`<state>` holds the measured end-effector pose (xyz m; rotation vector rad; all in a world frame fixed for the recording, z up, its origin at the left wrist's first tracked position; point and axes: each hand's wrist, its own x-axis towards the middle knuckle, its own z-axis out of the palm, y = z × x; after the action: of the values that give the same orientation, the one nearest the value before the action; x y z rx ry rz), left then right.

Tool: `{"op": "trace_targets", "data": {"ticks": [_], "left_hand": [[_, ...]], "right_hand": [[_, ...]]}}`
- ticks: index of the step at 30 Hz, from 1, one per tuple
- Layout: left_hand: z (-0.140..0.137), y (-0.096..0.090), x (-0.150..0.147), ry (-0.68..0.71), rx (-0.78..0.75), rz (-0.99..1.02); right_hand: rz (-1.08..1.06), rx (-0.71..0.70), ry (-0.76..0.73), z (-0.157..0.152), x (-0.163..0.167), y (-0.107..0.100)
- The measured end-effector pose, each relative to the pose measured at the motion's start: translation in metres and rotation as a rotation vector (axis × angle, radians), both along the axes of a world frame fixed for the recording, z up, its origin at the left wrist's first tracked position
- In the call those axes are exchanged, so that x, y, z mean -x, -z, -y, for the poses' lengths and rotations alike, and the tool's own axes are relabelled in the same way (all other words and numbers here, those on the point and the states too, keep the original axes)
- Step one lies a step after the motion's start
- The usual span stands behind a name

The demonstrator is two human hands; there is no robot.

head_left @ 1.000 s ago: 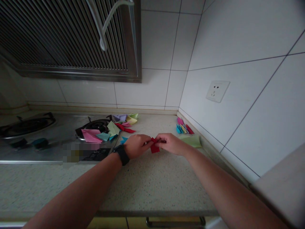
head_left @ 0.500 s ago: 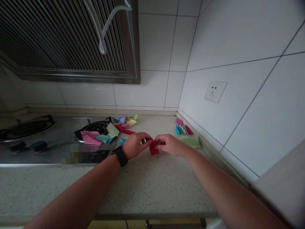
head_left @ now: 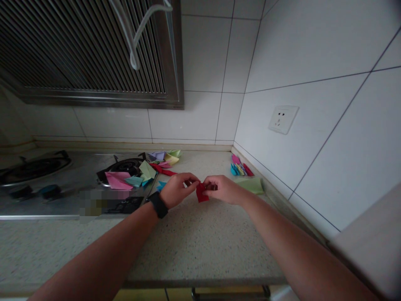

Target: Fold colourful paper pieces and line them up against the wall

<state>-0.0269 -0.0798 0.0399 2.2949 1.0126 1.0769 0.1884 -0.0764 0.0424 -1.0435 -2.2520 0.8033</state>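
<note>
Between my two hands is a small folded piece of red paper (head_left: 202, 195), held just above the speckled countertop (head_left: 200, 242). My left hand (head_left: 179, 187), with a dark band at the wrist, pinches its upper left edge between thumb and fingertips. From the other side, my right hand (head_left: 223, 189) grips the paper's right edge with thumb and curled fingers. Parts of the red paper are hidden behind the fingers. Next to my right wrist lies a sheet of pale green paper (head_left: 253, 185). A bit of blue folded paper (head_left: 161, 186) shows beside my left hand.
Several folded coloured papers lie left over the gas stove (head_left: 72, 184), among them a pink one (head_left: 118, 179). More folded papers (head_left: 240, 166) are bunched in the back right corner by the tiled wall (head_left: 206, 121). A range hood (head_left: 94, 54) hangs above left.
Very little differs. Both hands keep their pinch on the red paper, which has tilted or shifted slightly upward; the camera view has moved a touch.
</note>
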Motion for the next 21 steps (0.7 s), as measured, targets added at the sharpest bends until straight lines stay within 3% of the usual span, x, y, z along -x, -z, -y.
{"op": "trace_targets", "data": {"ticks": [13,21], "left_hand": [[-0.0017,-0.0007,0.002,-0.055,-0.04,0.046],[-0.0016,0.0006,-0.0001,-0.004,0.008,0.041]], "right_hand": [[-0.049,0.044,0.027,-0.0038,-0.0017,0.005],[-0.083,-0.026,0.083,-0.0038,-0.0021,-0.0016]]}}
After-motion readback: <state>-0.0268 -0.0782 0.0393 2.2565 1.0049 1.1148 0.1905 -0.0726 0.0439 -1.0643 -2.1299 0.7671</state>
